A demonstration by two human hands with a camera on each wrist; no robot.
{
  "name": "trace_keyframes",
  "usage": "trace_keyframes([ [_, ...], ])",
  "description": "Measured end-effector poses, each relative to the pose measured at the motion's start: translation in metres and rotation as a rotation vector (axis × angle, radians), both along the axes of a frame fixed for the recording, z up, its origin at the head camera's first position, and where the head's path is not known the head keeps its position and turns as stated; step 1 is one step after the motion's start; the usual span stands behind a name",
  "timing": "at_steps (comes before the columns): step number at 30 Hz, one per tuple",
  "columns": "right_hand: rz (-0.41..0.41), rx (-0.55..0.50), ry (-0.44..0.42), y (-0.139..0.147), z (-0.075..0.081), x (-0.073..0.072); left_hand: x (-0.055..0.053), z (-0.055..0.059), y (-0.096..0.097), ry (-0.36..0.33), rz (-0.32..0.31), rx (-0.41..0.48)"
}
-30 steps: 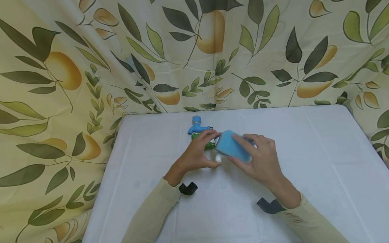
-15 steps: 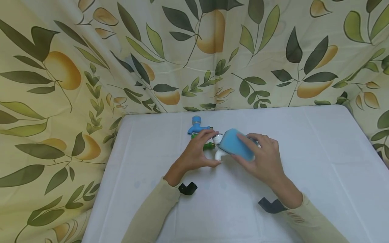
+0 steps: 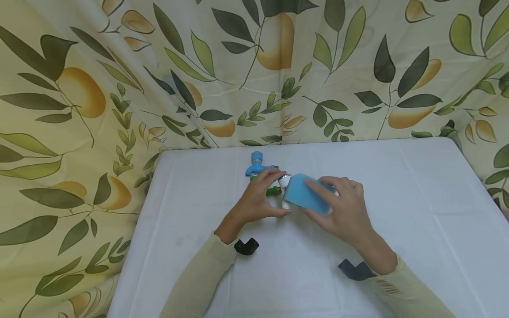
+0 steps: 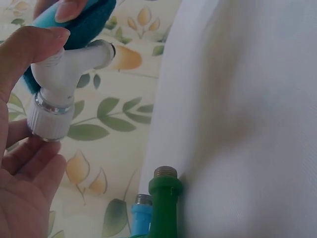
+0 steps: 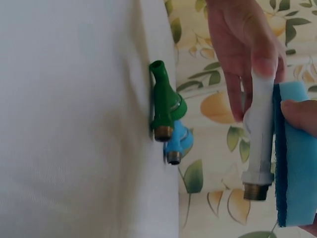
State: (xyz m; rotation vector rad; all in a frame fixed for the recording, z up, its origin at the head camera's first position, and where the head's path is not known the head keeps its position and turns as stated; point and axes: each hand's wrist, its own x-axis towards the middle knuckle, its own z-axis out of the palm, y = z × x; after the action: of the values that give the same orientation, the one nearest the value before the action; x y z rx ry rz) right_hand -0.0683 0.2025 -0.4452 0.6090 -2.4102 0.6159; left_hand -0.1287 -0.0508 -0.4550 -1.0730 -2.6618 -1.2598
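Left wrist view shows your left hand (image 3: 255, 199) pinching the white tap (image 4: 58, 82) between thumb and fingertips, spout (image 5: 260, 90) to ribbed cap (image 4: 49, 120), while your right hand (image 3: 345, 207) grips the blue sponge (image 3: 307, 194), dark side facing the tap, which is raised above the table (image 3: 413, 198) near the green tap (image 5: 161, 101). Judging by looks, the tap is light, stiff and smooth, perhaps slippery if wet, so hold it by the ribbed cap and spout end; the sponge should squash softly, so pinch its foam lightly.

White tap (image 5: 260, 131), blue sponge (image 5: 299, 166) alongside, both held
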Motion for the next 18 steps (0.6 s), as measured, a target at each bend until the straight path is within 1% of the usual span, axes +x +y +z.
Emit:
trace_keyframes([
  [3,-0.037,-0.005,-0.007,0.007,-0.001,-0.002,0.000,0.000,-0.001,0.002,0.007,0.003],
  [6,-0.082,-0.019,-0.039,0.014,-0.002,-0.004,0.001,0.001,-0.001,-0.004,0.011,0.009],
  [9,-0.103,-0.031,-0.066,0.018,-0.003,-0.004,0.001,0.001,-0.001,-0.008,0.010,0.009],
  [13,-0.096,-0.048,-0.079,0.016,-0.003,-0.004,0.001,0.002,-0.001,-0.004,0.006,0.009],
  [18,-0.061,-0.066,-0.076,0.009,-0.003,-0.001,0.001,0.001,-0.001,0.003,-0.005,0.020],
])
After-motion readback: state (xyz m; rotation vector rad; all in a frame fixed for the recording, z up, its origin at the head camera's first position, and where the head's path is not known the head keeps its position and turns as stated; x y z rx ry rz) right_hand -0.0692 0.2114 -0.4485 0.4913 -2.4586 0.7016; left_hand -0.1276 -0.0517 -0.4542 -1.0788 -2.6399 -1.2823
